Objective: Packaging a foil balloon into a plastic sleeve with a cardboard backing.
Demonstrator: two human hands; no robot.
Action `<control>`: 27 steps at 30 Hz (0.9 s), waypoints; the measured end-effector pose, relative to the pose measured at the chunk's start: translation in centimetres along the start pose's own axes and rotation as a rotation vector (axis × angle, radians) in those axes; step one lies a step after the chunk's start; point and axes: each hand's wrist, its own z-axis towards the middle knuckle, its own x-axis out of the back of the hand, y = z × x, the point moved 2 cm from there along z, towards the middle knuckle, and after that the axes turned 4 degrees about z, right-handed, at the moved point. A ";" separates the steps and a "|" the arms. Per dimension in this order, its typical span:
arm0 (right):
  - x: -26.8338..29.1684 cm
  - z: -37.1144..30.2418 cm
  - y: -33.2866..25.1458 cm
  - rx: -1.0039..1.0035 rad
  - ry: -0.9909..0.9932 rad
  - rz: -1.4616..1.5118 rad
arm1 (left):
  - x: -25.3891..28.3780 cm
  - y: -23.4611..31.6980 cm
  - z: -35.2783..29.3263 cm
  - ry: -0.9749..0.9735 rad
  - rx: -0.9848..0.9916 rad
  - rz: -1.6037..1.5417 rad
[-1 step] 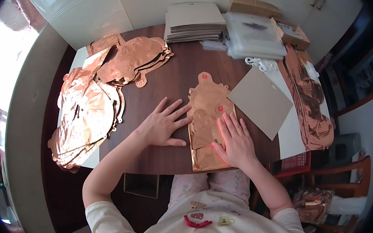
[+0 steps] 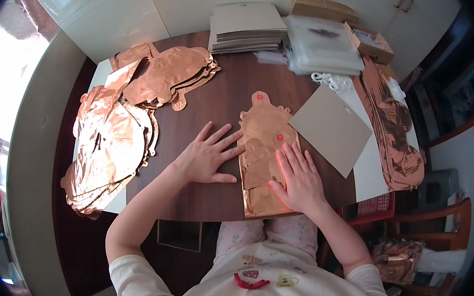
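Observation:
A flat, folded foil balloon [image 2: 263,157] in shiny copper colour lies lengthwise on the brown table before me, with two red marks on it and small tabs at its far end. My left hand [image 2: 206,156] rests on the table with its fingers spread, the fingertips reaching the balloon's left edge. Laid flat over the balloon's lower right part is my right hand [image 2: 299,179], fingers stretched out and slightly apart. Just to the right, a grey cardboard sheet [image 2: 332,130] lies at an angle, one corner close to the balloon.
More copper foil balloons [image 2: 108,143] are heaped at the left and far left, with another pile [image 2: 389,127] along the right edge. At the back stand stacked cardboard sheets [image 2: 248,24], clear plastic bags [image 2: 321,43] and an open carton [image 2: 372,43]. White cord [image 2: 330,81] lies near the bags.

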 end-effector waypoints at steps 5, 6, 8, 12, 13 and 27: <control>0.0 0.0 -0.2 0.002 0.004 -0.005 | 0.2 -0.6 0.6 -0.009 0.141 -0.070; 0.0 -0.1 0.0 0.002 0.005 -0.008 | 0.6 0.1 0.8 0.067 0.215 -0.084; -0.5 -0.1 0.2 -0.001 -0.012 -0.018 | 2.1 3.4 0.8 0.292 0.299 -0.111; -0.5 -0.2 0.3 -0.014 -0.019 -0.055 | 3.9 14.9 0.1 0.319 0.134 -0.302; -0.5 -0.2 0.4 -0.011 -0.017 -0.055 | 3.4 16.7 0.2 0.279 0.158 -0.285; -0.4 -0.1 0.7 0.015 0.026 -0.023 | -0.7 18.9 0.1 0.117 0.466 -0.117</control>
